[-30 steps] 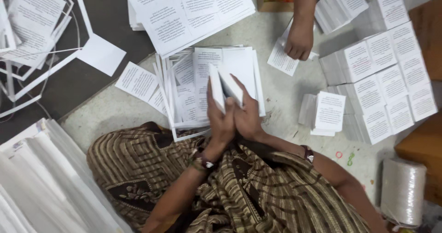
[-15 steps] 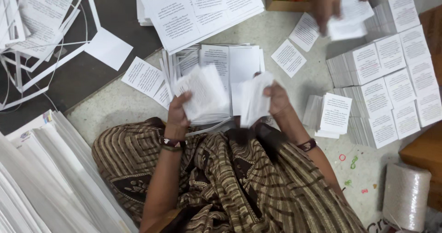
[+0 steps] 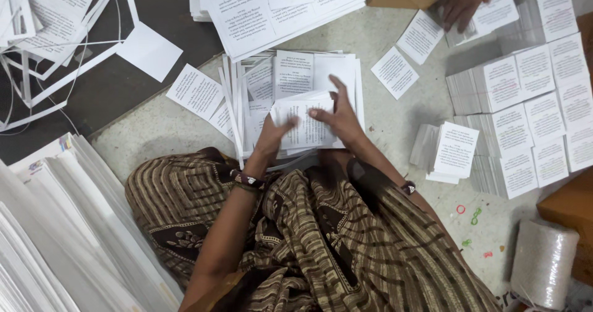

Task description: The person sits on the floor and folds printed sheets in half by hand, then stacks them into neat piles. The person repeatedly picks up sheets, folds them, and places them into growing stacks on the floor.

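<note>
A small stack of white printed paper slips [image 3: 302,124], thin, flat and rectangular, sits at the centre of the view, held between both hands above a larger pile of cut printed sheets [image 3: 309,71] on the speckled grey stone floor [image 3: 154,130]. The left hand [image 3: 272,138], at 9 o'clock of the slips, has its fingers curled shut on their left edge. The right hand [image 3: 338,116], at 3 o'clock, lies on top with fingers spread, pressing the slips flat. At 3 o'clock of the view stand neat square blocks of stacked slips [image 3: 525,111]. At 1 o'clock another person's hand [image 3: 466,0] rests on loose slips. A roll of translucent plastic wrap [image 3: 543,264] lies at 4 o'clock.
</note>
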`<state>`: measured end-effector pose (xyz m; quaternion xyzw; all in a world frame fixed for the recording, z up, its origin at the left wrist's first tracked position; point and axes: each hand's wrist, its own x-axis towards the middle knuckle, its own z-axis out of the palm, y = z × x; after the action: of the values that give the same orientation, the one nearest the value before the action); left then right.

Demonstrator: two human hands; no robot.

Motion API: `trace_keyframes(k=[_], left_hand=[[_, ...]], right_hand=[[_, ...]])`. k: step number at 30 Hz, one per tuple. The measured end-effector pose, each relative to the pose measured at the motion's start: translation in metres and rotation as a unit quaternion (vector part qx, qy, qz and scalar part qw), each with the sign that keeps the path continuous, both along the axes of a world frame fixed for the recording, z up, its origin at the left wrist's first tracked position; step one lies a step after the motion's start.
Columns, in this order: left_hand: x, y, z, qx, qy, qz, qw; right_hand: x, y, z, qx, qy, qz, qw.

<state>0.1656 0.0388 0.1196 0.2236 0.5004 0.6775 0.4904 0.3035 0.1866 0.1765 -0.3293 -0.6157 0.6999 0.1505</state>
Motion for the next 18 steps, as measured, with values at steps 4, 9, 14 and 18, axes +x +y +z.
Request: trace_keyframes(k=[4, 9, 14, 18], left_hand=[[-0.007, -0.008, 0.021, -0.079, 0.197, -0.021, 0.977], [-0.004, 0.003, 0.018, -0.054, 0.251, 0.07, 0.964], [0.0, 0.007, -0.01, -0.005, 0.336, 0.054, 0.94], [0.003, 0.007, -0.023, 0.002, 0.383, 0.046, 0.923]], right_hand=[[0.024, 0.003, 0.005, 0.038, 0.073, -0.02, 0.996], [0.032, 0.0, -0.028, 0.15, 0.039, 0.024, 0.988], [0.023, -0.01, -0.057, 0.117, 0.112, 0.006, 0.987], [0.021, -0.021, -0.057, 0.156, 0.087, 0.013, 0.984]])
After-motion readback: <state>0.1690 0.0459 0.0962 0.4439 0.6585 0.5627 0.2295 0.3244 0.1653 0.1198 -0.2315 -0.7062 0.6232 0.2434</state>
